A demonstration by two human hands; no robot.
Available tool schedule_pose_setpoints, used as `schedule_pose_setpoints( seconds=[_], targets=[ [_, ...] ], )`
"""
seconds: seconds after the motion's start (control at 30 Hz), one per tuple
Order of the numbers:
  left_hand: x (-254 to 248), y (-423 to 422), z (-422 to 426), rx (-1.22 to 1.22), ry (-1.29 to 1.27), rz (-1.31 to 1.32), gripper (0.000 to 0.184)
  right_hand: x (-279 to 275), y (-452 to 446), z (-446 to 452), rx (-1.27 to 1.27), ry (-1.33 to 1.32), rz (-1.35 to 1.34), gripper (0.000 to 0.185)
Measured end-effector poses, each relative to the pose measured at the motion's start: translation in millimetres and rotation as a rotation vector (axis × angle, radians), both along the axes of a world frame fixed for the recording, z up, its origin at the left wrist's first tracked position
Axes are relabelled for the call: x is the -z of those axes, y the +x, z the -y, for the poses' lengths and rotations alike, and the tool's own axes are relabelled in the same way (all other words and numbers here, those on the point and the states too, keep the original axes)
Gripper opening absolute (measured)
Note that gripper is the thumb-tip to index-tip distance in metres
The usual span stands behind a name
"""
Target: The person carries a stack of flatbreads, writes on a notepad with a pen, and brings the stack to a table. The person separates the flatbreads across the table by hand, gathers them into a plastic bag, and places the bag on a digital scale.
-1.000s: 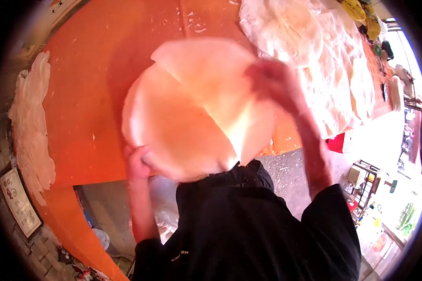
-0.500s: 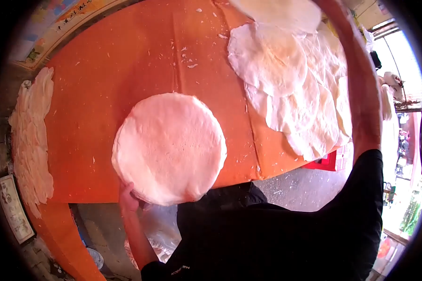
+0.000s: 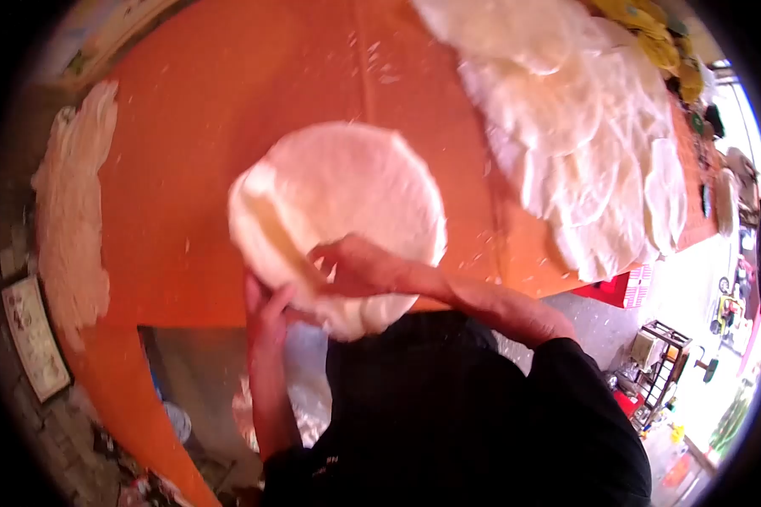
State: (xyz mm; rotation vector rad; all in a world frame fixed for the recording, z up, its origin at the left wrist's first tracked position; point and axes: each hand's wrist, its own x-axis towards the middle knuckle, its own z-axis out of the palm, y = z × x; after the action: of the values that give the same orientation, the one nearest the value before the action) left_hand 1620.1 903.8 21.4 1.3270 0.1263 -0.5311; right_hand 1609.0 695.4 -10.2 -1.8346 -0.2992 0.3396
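Note:
A stack of round, pale, thin sheets point(image 3: 364, 186) lies near the front edge of the orange table point(image 3: 177, 169). The top sheet's lower left part is lifted and folded over. My right hand point(image 3: 347, 266) pinches this lifted part above the stack, its fingers closed and slightly blurred. At the stack's lower left edge, my left hand point(image 3: 269, 304) grips the rim, thumb on top. Overlapping thin round sheets point(image 3: 566, 127) are spread over the right side of the table.
Pale flat pieces point(image 3: 76, 211) line the table's left edge. A red crate point(image 3: 613, 289) sits below the right edge, near a metal rack point(image 3: 664, 367). Yellow cloths or bags point(image 3: 651, 34) lie at the upper right. A framed card point(image 3: 36, 338) is at the far left.
My right hand was at the upper right over the spread sheets and has come back to the stack, where it now lifts the top sheet's edge. My left hand stays at the stack's rim.

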Motion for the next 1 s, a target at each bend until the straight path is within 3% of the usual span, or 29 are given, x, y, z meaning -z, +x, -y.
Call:
schedule_pose_setpoints(
  seconds=[0.03, 0.1, 0.17, 0.2, 0.27, 0.37, 0.43, 0.57, 0.63, 0.7, 0.77, 0.93, 1.0],
  targets=[
    [6, 0, -4, -0.015, -0.005, 0.028, 0.072, 17, 0, -9, 0.011, 0.078, -0.047, 0.039],
    [-3, 3, -4, -0.047, -0.035, -0.012, 0.069, -8, -1, 6, 0.073, 0.146, -0.416, 0.025],
    [-12, 5, -7, -0.082, -0.042, -0.084, 0.066, -17, -1, 9, 0.229, 0.308, -0.592, 0.023],
    [-4, 4, -14, -0.089, -0.063, -0.105, 0.063, -16, -2, 0, 0.220, 0.306, -0.601, 0.023],
    [-3, 5, -16, -0.114, -0.055, -0.109, 0.062, -14, -4, -19, 0.254, -0.026, -0.375, 0.022],
    [12, 6, -24, -0.119, 0.013, -0.079, 0.055, 0, -4, -53, 0.316, -0.191, -0.100, 0.022],
    [30, 5, -33, -0.189, 0.101, -0.106, 0.050, 0, -5, -48, 0.384, -0.101, -0.123, 0.021],
    [44, 6, -64, -0.224, -0.115, -0.335, 0.051, -54, 2, 26, 0.517, 0.067, -0.425, 0.017],
    [92, 4, -93, -0.230, -0.233, -0.437, 0.056, -76, 9, 83, 0.554, 0.034, -0.262, 0.015],
    [112, 4, -95, -0.231, -0.132, -0.384, 0.058, -115, 27, 140, 0.579, -0.270, -0.031, 0.015],
    [129, 5, -105, -0.213, -0.164, -0.413, 0.059, -156, 51, 186, 0.724, -0.324, 0.069, 0.019],
    [124, 6, -96, -0.257, -0.067, -0.364, 0.067, -251, 144, 303, 0.713, -0.691, 0.260, 0.019],
    [115, 5, -91, -0.259, -0.057, -0.369, 0.069, -292, 177, 311, 0.697, -1.227, 0.741, 0.020]
  ],
)
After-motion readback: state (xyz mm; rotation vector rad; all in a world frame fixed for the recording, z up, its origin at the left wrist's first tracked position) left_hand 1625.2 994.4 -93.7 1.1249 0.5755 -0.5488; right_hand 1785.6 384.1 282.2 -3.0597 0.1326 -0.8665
